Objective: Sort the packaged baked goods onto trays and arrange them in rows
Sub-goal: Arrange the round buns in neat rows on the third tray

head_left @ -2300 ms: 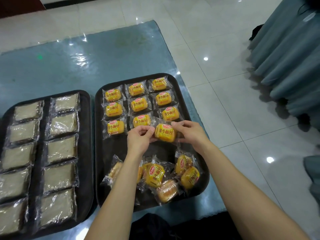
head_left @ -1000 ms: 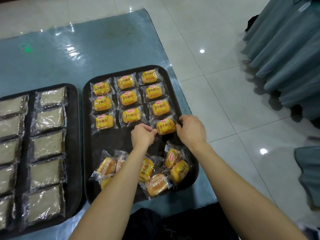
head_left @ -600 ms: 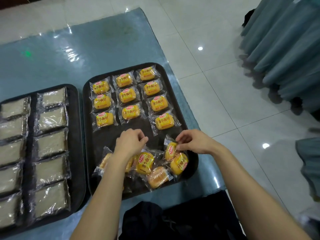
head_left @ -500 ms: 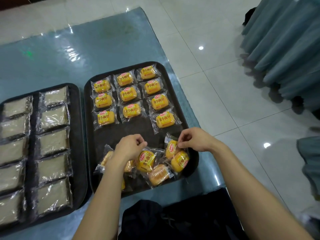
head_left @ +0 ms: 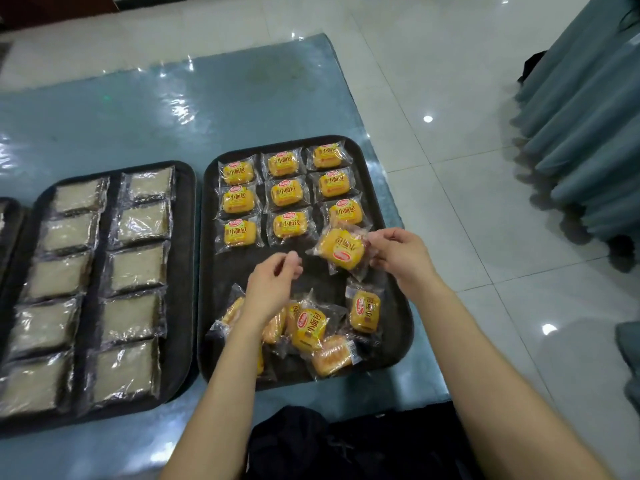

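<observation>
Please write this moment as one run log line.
right hand holds yellow packet over bread tray | left hand empty beside it | loose pile unsorted

A yellow bun packet [head_left: 341,251] hangs tilted, its print upside down, pinched at the clear wrapper edge by the right hand [head_left: 401,258]. Beyond both hands, nine matching packets [head_left: 287,192] lie flat in three rows of three on the black tray [head_left: 398,327]. A loose heap [head_left: 308,329] overlaps beside the wrist of the left hand [head_left: 273,285]. Left of that hand, pale square packets [head_left: 135,268] fill the second tray [head_left: 185,271] in two columns.
</observation>
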A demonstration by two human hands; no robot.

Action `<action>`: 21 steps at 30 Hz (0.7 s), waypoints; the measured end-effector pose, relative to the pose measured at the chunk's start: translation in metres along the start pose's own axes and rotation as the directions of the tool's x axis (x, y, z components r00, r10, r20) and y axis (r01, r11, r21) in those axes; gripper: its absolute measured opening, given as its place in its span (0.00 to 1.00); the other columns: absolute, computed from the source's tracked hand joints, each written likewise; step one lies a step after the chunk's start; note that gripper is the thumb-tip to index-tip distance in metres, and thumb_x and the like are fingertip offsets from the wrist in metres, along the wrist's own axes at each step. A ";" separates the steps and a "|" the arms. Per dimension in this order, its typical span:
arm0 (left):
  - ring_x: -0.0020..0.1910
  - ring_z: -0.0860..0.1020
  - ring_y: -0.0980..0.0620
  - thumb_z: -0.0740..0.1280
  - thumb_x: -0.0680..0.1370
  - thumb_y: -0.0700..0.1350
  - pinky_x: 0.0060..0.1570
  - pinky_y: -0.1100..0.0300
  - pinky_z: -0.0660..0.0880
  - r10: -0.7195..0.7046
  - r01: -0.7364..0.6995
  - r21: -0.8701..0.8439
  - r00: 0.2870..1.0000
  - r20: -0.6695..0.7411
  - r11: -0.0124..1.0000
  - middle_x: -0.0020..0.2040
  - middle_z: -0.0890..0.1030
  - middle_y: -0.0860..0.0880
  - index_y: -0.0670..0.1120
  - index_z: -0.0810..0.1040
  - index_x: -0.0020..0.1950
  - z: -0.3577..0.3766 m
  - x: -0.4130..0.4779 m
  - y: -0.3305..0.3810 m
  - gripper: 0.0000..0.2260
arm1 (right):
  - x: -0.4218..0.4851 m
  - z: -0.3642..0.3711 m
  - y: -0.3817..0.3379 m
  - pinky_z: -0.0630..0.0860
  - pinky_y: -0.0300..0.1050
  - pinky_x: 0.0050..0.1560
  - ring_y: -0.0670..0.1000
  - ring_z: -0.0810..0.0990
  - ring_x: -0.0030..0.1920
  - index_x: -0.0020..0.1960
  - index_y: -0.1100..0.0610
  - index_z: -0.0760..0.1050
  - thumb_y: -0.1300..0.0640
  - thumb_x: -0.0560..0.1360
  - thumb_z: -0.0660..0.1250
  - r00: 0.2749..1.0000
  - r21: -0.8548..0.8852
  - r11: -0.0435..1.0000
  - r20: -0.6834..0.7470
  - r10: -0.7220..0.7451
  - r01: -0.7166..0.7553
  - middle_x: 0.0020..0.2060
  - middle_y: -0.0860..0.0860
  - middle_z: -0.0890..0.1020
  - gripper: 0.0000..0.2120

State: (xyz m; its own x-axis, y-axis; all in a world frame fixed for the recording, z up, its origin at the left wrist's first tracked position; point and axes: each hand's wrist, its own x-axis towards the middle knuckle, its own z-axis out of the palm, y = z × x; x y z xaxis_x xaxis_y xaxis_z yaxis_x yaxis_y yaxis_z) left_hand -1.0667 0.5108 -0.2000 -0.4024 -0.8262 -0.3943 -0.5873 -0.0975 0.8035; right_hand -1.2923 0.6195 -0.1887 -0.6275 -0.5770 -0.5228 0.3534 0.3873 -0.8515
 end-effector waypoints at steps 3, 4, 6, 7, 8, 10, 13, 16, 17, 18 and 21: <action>0.58 0.88 0.49 0.64 0.88 0.56 0.60 0.49 0.85 -0.078 0.152 -0.447 0.981 0.179 0.881 0.58 0.89 0.47 0.49 0.80 0.69 -0.004 -0.006 0.013 0.15 | -0.010 0.024 0.008 0.88 0.50 0.51 0.61 0.89 0.56 0.61 0.59 0.80 0.65 0.81 0.75 0.993 0.130 0.989 0.105 0.055 -0.069 0.55 0.61 0.87 0.10; 0.58 0.88 0.48 0.67 0.87 0.52 0.60 0.47 0.85 -0.068 0.153 -0.475 0.979 0.191 0.867 0.60 0.88 0.46 0.49 0.79 0.70 -0.005 -0.006 0.014 0.14 | -0.012 0.029 0.014 0.88 0.50 0.52 0.62 0.88 0.56 0.62 0.58 0.80 0.67 0.80 0.75 0.985 0.090 0.993 0.162 0.057 -0.073 0.57 0.62 0.86 0.12; 0.57 0.88 0.48 0.72 0.85 0.44 0.59 0.46 0.86 -0.063 0.122 -0.441 0.987 0.146 0.889 0.62 0.87 0.46 0.51 0.79 0.70 -0.006 -0.005 0.013 0.14 | -0.013 0.036 0.021 0.88 0.55 0.57 0.61 0.89 0.57 0.61 0.59 0.81 0.69 0.78 0.76 0.961 -0.069 0.997 0.269 0.056 -0.039 0.57 0.63 0.86 0.14; 0.57 0.89 0.48 0.72 0.84 0.41 0.58 0.47 0.87 -0.059 0.104 -0.425 0.991 0.117 0.899 0.62 0.86 0.46 0.52 0.80 0.69 -0.006 -0.004 0.011 0.14 | -0.014 0.038 0.022 0.87 0.58 0.58 0.61 0.89 0.56 0.60 0.61 0.82 0.70 0.77 0.77 0.946 -0.147 0.989 0.318 0.063 -0.016 0.55 0.61 0.87 0.14; 0.56 0.88 0.47 0.73 0.84 0.39 0.57 0.48 0.87 -0.053 0.086 -0.421 0.994 0.091 0.903 0.61 0.86 0.45 0.53 0.81 0.68 -0.007 -0.002 0.008 0.14 | -0.014 0.040 0.022 0.87 0.59 0.59 0.60 0.89 0.55 0.59 0.61 0.82 0.70 0.76 0.77 0.931 -0.201 0.980 0.358 0.071 0.002 0.52 0.59 0.88 0.13; 0.58 0.88 0.43 0.73 0.83 0.36 0.58 0.46 0.87 -0.032 0.055 -0.441 0.998 0.058 0.896 0.58 0.86 0.43 0.52 0.84 0.65 -0.014 0.001 0.002 0.14 | -0.015 0.041 0.020 0.87 0.56 0.58 0.56 0.89 0.53 0.56 0.58 0.82 0.67 0.75 0.80 0.904 -0.249 0.968 0.420 0.083 0.027 0.49 0.54 0.89 0.13; 0.56 0.87 0.41 0.75 0.80 0.32 0.59 0.43 0.86 -0.008 0.033 -0.432 0.998 0.058 0.901 0.56 0.87 0.42 0.51 0.86 0.63 -0.027 0.006 -0.001 0.17 | -0.017 0.044 0.015 0.87 0.51 0.57 0.51 0.90 0.55 0.64 0.50 0.82 0.52 0.76 0.81 0.909 -0.136 0.991 0.410 0.075 -0.020 0.55 0.50 0.90 0.18; 0.55 0.87 0.42 0.75 0.80 0.32 0.56 0.45 0.86 0.021 0.011 -0.341 0.996 0.090 0.940 0.54 0.88 0.45 0.50 0.85 0.63 -0.037 0.011 0.002 0.16 | -0.015 0.046 0.007 0.87 0.50 0.55 0.53 0.90 0.55 0.65 0.51 0.83 0.48 0.81 0.75 0.935 0.036 0.994 0.344 0.080 -0.099 0.54 0.52 0.90 0.15; 0.56 0.87 0.43 0.75 0.80 0.34 0.57 0.46 0.86 0.021 0.010 -0.326 0.995 0.093 0.945 0.55 0.88 0.47 0.51 0.85 0.63 -0.039 0.012 0.004 0.15 | -0.015 0.047 0.006 0.87 0.49 0.53 0.53 0.90 0.54 0.64 0.53 0.85 0.50 0.82 0.74 0.938 0.019 0.996 0.338 0.072 -0.084 0.53 0.52 0.90 0.13; 0.57 0.87 0.46 0.75 0.81 0.37 0.58 0.47 0.86 0.017 0.015 -0.320 0.995 0.094 0.947 0.56 0.88 0.50 0.53 0.85 0.63 -0.040 0.014 0.006 0.14 | -0.013 0.048 0.007 0.87 0.48 0.51 0.53 0.90 0.53 0.62 0.55 0.85 0.51 0.83 0.73 0.941 -0.004 0.998 0.332 0.066 -0.068 0.52 0.53 0.90 0.11; 0.59 0.86 0.51 0.74 0.84 0.49 0.58 0.52 0.83 -0.040 0.070 -0.293 0.994 0.105 0.953 0.58 0.88 0.54 0.57 0.87 0.62 -0.036 0.015 0.012 0.08 | -0.011 0.053 0.012 0.88 0.53 0.55 0.54 0.90 0.55 0.62 0.57 0.85 0.53 0.84 0.72 0.945 -0.018 0.998 0.322 0.056 -0.053 0.55 0.55 0.89 0.10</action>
State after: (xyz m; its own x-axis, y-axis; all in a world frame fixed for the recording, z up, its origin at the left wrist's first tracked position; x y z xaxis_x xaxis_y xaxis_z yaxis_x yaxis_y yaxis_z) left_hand -1.0540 0.4771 -0.1803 -0.4497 -0.7589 -0.4710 -0.3819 -0.3134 0.8695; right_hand -1.2444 0.5924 -0.1947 -0.3497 -0.7551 -0.5546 0.3742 0.4302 -0.8216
